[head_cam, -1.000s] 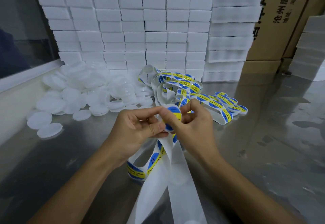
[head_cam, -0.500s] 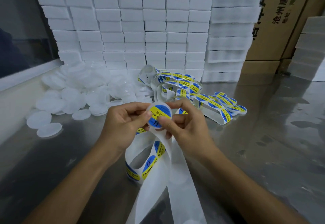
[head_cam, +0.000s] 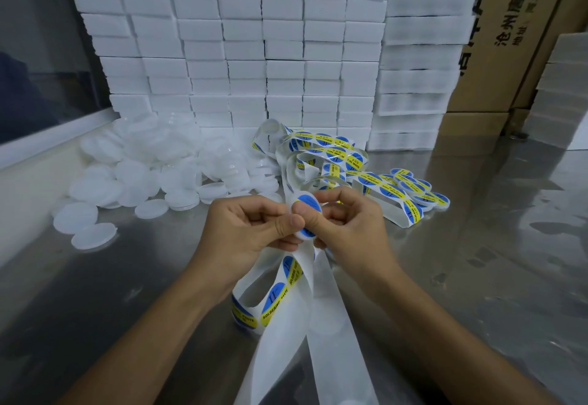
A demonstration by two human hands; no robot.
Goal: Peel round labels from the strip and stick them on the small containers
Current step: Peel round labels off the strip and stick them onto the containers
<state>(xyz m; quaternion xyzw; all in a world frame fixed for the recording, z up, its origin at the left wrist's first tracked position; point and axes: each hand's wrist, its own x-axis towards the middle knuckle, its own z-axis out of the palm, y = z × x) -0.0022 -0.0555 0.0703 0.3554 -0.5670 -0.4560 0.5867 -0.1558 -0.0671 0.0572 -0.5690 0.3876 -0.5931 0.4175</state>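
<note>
A small round white container (head_cam: pixel 306 203) with a blue and yellow label stuck on its face sits between both hands above the table. My left hand (head_cam: pixel 251 232) grips its left edge, thumb tip against the rim. From the other side my right hand (head_cam: pixel 353 229) holds it, with the thumb pressed across the label. The white backing strip (head_cam: pixel 318 325) hangs down from the hands toward me, with a few labels on a loop of it (head_cam: pixel 280 296). How the fingers lie behind the container is hidden.
A heap of unlabelled white containers (head_cam: pixel 152 166) lies at the left of the steel table (head_cam: pixel 477 261). Tangled label strip (head_cam: pixel 324 153) and several labelled containers (head_cam: pixel 410 188) lie beyond the hands. White foam blocks (head_cam: pixel 254 54) and cardboard boxes (head_cam: pixel 509 38) stand behind.
The label's face was open to view between the fingertips; now both thumbs have come over it and cover most of the yellow band. The container has shifted slightly right.
</note>
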